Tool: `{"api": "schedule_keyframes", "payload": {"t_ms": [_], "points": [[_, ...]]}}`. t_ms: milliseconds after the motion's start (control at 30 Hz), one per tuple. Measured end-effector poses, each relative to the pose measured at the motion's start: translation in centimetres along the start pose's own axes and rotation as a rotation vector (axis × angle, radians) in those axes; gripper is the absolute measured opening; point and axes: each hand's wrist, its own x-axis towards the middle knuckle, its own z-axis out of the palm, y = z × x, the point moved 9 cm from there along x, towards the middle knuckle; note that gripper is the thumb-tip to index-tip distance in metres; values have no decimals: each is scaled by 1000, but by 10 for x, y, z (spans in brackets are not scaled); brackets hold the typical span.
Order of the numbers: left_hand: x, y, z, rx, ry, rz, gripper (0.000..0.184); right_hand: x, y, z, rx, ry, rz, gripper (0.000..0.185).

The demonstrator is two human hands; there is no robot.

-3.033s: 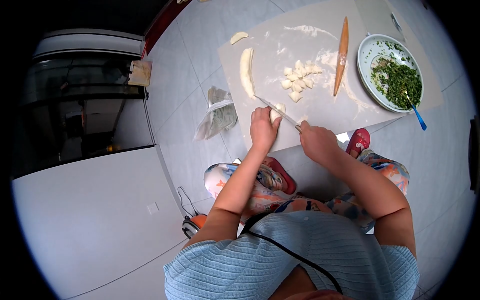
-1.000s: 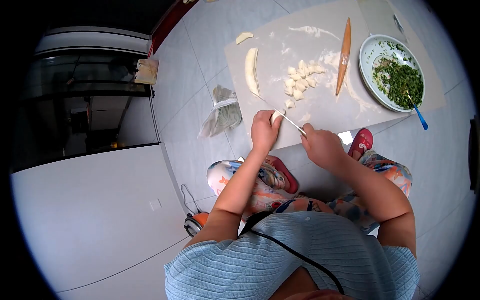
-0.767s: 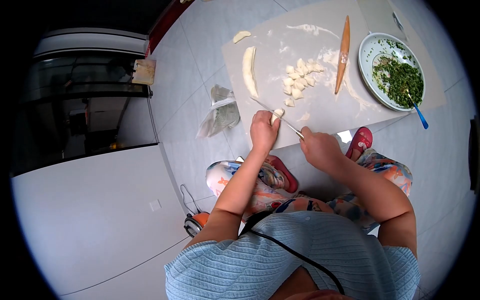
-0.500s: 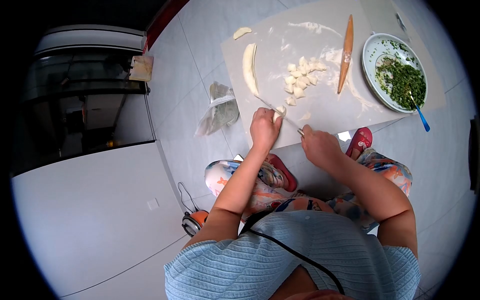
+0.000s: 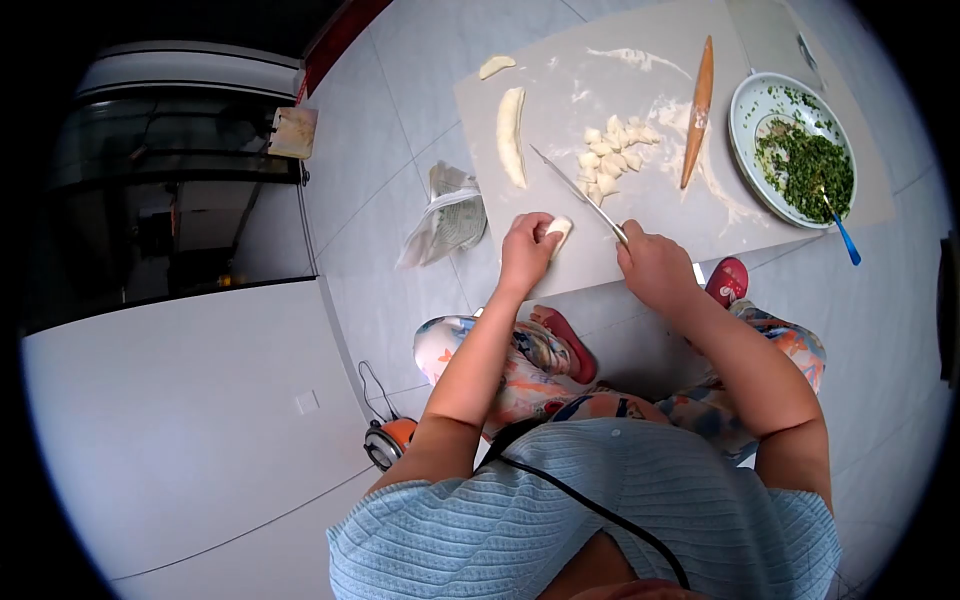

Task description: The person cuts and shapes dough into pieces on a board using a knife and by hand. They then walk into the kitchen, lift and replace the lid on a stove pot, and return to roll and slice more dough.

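Observation:
My left hand [image 5: 529, 252] is closed on a short dough roll [image 5: 561, 231], whose pale end sticks out past my fingers over the board [image 5: 600, 272]. In my right hand [image 5: 655, 262] is a knife [image 5: 583, 193], its blade pointing up and left, apart from the roll. Beyond the blade lies a cluster of small cut dough pieces [image 5: 612, 152]. A long dough roll [image 5: 510, 138] rests to the left of the knife tip, with a smaller dough piece [image 5: 496, 66] above it.
A tapered wooden rolling pin [image 5: 699, 110] lies right of the pieces on floury board. Farther right stands a white bowl [image 5: 738, 125] of chopped green filling [image 5: 808, 168] with a blue-handled spoon [image 5: 848, 240]. A plastic bag [image 5: 446, 222] sits off the board's left edge.
The knife has come off the dough roll and moved up and right, near the cut pieces. A loose piece beside the blade has joined the cluster. My left hand stays on the roll.

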Motion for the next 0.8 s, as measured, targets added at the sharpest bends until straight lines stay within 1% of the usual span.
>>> {"api": "schedule_keyframes", "payload": {"t_ms": [33,100,167,233,333,500,600,667,800], "points": [[0,7,-10,97,119,81,28,-1,-4,-4,-1,1,-4,15],[-1,6,-14,111,151,62,28,-7,-13,-1,17,-84,-29,15],[-7,3,-14,126,179,37,27,-13,-16,5,13,-102,-68,15],[-16,25,-13,258,226,178,27,-18,-20,11,14,-125,-106,15],[-16,21,-11,298,234,181,26,-19,-22,16,-18,-152,-122,14],[-15,25,-9,282,233,221,26,-20,-24,16,-24,-118,-156,13],[-16,24,-9,284,244,214,26,-18,-23,21,-31,-135,-163,14],[-15,23,-10,286,248,202,25,-16,-22,25,-44,-143,-149,14],[-17,32,-9,330,244,248,26,-13,-18,33,-47,-142,-115,13]]}}
